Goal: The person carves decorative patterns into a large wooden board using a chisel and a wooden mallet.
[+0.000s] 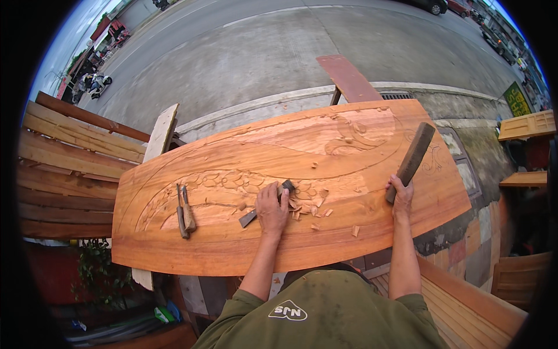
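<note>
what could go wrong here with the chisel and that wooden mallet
The left hand grips the chisel close to where the raised mallet would land, so a glancing blow could hit the fingers. Loose chips could fly. Two spare chisels lie unsecured on the board and might get knocked off.

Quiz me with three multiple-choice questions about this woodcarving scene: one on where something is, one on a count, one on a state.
1. Where do the spare chisels lie?
A. On the panel, left of the left hand
B. On the road
C. In the right hand

2. How many spare chisels lie there?
A. Two
B. Five
C. None

3. How is the mallet held?
A. Lying flat on the panel
B. Raised in the right hand
C. Dropped on the ground

Answers:
1 A: they rest on the panel, left of the left hand.
2 A: two lie side by side.
3 B: the right hand grips its lower end, head up.
</note>
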{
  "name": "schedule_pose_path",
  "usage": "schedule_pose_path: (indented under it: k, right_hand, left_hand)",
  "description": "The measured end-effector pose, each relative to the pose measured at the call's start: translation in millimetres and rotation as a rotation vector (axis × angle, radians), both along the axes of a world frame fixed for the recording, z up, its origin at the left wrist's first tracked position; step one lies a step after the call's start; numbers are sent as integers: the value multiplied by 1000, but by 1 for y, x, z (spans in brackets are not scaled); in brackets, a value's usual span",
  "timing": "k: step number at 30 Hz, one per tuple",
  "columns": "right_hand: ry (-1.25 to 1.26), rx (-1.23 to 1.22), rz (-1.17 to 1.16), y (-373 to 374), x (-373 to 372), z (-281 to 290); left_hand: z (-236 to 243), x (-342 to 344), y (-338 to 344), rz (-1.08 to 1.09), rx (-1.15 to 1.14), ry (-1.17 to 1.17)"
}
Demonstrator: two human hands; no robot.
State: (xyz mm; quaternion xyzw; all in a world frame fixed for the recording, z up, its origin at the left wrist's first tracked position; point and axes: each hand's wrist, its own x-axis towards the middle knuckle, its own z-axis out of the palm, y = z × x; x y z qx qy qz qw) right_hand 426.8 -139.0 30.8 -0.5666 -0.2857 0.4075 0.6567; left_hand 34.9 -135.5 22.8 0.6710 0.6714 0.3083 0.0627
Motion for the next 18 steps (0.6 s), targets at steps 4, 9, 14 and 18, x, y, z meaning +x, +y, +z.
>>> schedule_pose_path:
  k: [4,9,14,18]
  right_hand:
    - [14,5,-5,-1,-5,7]
    - [7,13,-2,2,-2,3]
    - [19,4,-18,2,-3,2]
    - [17,11,-15,2,-2,1]
  left_hand:
    - [1,1,-1,7,-17,10]
    - [-2,-1,1,-1,-5,-1]
    - [-3,-1,1,-2,2,-2]
    - [-3,-1,1,-3,-5,-2]
